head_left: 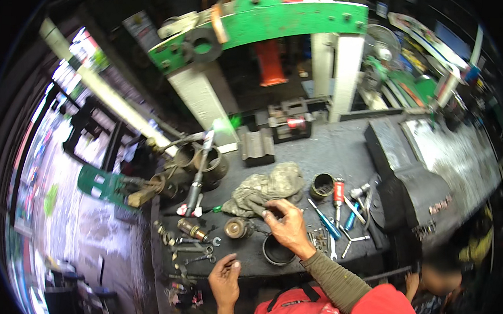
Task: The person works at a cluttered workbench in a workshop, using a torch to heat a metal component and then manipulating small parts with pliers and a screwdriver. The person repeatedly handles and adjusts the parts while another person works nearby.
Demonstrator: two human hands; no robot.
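My right hand (291, 227) reaches over the workbench, its fingers bent and thumb and index tips a little apart. Those fingertips are at the near edge of a crumpled, grimy rag (270, 187); contact is unclear. Below this hand stands a dark, round, open cylinder (278, 251). A dirty metal piston-like part (236, 228) sits to its left. My left hand (225, 282) hovers at the bench's front edge, fingers loosely curled, with nothing visible in it. Several wrenches (200, 249) and a brass-coloured fitting (192, 230) lie just beyond it.
Right of the rag are a dark can (322, 186), a red-handled tool (339, 191) and a blue screwdriver (329, 224). Large metal cylinders (212, 165) stand at left, a long-handled tool (198, 179) leaning there. A green press frame (294, 22) rises behind. Another person (440, 278) is at lower right.
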